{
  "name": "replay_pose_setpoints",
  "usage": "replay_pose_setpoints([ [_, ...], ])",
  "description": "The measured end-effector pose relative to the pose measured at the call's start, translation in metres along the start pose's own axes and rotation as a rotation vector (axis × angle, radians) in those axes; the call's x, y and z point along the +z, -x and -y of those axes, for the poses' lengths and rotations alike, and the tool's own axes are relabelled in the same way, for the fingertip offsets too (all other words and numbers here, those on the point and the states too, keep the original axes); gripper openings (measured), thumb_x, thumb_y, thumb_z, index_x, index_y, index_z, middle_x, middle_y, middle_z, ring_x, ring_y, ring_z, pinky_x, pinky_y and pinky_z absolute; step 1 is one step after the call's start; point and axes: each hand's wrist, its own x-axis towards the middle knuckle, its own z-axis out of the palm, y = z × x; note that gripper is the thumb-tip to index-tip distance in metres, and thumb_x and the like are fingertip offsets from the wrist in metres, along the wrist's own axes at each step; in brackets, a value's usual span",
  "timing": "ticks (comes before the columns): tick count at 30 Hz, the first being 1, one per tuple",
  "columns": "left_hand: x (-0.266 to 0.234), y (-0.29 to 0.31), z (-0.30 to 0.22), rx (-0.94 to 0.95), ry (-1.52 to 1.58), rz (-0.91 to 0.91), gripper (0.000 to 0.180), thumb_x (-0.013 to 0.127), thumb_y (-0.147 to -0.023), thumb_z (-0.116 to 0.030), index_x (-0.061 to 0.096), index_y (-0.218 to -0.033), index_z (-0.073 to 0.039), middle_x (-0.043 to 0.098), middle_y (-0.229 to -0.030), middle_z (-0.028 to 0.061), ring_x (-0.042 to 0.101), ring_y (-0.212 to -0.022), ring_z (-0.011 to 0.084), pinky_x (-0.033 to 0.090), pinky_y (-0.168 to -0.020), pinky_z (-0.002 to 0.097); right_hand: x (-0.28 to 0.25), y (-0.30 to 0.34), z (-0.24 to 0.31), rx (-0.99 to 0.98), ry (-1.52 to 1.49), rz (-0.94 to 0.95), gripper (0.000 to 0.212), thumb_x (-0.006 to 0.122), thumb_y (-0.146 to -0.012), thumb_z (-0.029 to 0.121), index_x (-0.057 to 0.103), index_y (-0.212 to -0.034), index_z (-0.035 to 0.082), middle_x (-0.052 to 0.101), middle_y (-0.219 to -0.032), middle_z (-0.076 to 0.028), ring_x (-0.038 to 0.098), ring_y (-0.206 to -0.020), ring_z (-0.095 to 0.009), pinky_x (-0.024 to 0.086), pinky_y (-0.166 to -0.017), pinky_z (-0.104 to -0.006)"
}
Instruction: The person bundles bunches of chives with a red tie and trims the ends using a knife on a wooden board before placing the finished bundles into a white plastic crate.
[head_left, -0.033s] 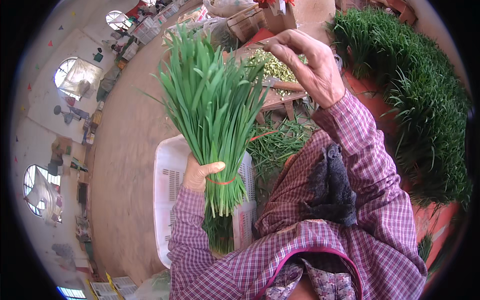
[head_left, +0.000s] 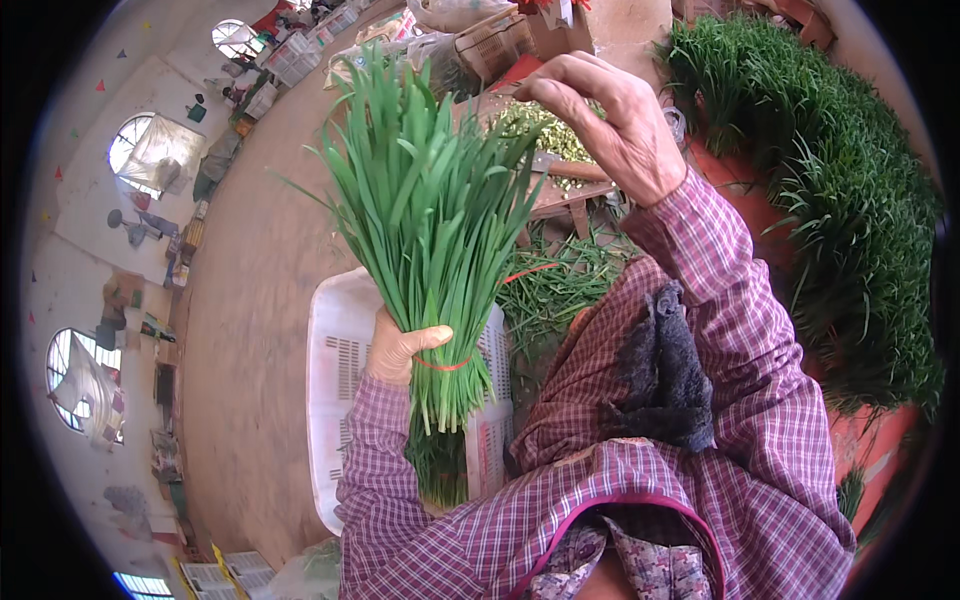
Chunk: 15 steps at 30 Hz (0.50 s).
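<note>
Brown floor (head_left: 260,290), white crate (head_left: 325,310) below left fingers (head_left: 428,338). Green bunch (head_left: 425,210) is gripped in them by its red band (head_left: 443,366); stems (head_left: 450,405) should be held snugly, uncrushed. Right fingers (head_left: 572,105) curled beside leaf tips (head_left: 522,150); anything pinched can't be told.

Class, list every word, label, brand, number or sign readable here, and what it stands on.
No text is readable.
Pale panels with yellow edges, lower left: dark marks, too small and blurred to read.
Patterned bag, upper edge: coloured marks, too small to read.
Bunch of green leaves in the left hand, and its red tie: no lettering visible.
White crate below it: no readable lettering.
</note>
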Motion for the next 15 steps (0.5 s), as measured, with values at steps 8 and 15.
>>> replay_pose_setpoints([
  [8, 0.001, 0.008, 0.007, 0.018, -0.063, 0.044, 0.065, 0.088, -0.063, -0.004, 0.064, -0.124, -0.002, 0.070, -0.114, 0.0055, 0.067, -0.103, 0.0183, 0.054, -0.095, 0.0355, 0.010, -0.002, -0.012, 0.181, 0.043, 0.376, 0.031, 0.068, -0.093, 0.037, 0.074, -0.094, 0.006, 0.071, -0.076, -0.013, 0.070, -0.072, -0.028, 0.054, -0.067, -0.0390],
  [15, 0.002, 0.010, 0.010, 0.001, -0.040, 0.041, 0.067, 0.089, -0.062, -0.005, 0.063, -0.125, -0.003, 0.070, -0.115, 0.0056, 0.067, -0.103, 0.0188, 0.054, -0.094, 0.0357, 0.024, 0.010, -0.018, 0.103, 0.059, 0.373, 0.024, 0.071, -0.090, 0.024, 0.071, -0.095, 0.000, 0.069, -0.075, -0.012, 0.065, -0.068, -0.024, 0.051, -0.066, -0.0383],
])
